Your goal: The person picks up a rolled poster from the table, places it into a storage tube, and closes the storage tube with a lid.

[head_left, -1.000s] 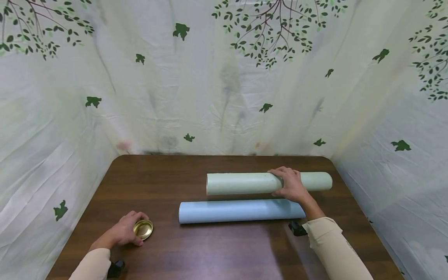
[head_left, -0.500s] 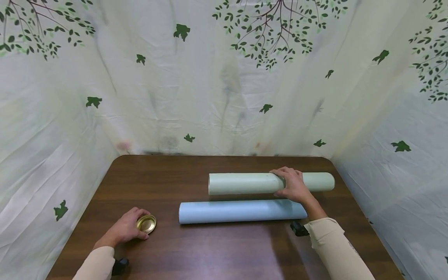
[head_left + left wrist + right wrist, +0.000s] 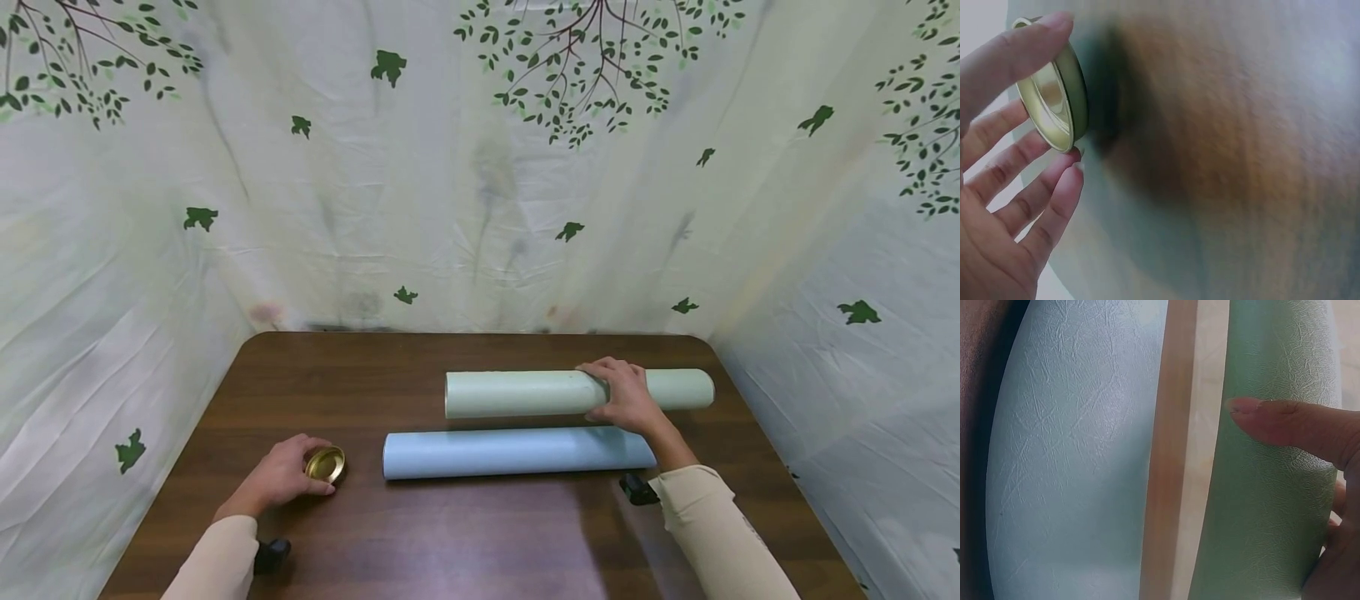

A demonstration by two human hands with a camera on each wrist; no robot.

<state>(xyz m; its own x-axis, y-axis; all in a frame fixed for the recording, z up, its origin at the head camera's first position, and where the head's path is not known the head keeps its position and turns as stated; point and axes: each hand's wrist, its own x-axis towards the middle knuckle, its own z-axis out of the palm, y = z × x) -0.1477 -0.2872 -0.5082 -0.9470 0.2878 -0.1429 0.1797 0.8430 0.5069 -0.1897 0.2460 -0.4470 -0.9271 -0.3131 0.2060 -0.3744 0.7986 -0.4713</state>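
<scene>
My left hand [image 3: 281, 475] pinches a small round gold metal lid [image 3: 326, 464] by its rim, left of the blue tube's end. In the left wrist view the lid [image 3: 1054, 100] is on edge, with the thumb at its top and fingertips at its lower rim. My right hand [image 3: 622, 396] grips a long pale green tube [image 3: 517, 394] from above, right of its middle. The right wrist view shows the thumb on the green tube's [image 3: 1266, 506] textured side; the other fingers are mostly hidden behind it. A light blue tube [image 3: 510, 454] lies parallel, on the near side of the green one.
Both tubes are on a brown wooden table [image 3: 337, 375] with rounded far corners. White cloth [image 3: 480, 208] with leaf and branch prints hangs behind the table and along both sides. A narrow strip of table shows between the tubes.
My left hand has moved right and toward the far side with the lid, which has tilted more. The right hand and green tube have stayed nearly still.
</scene>
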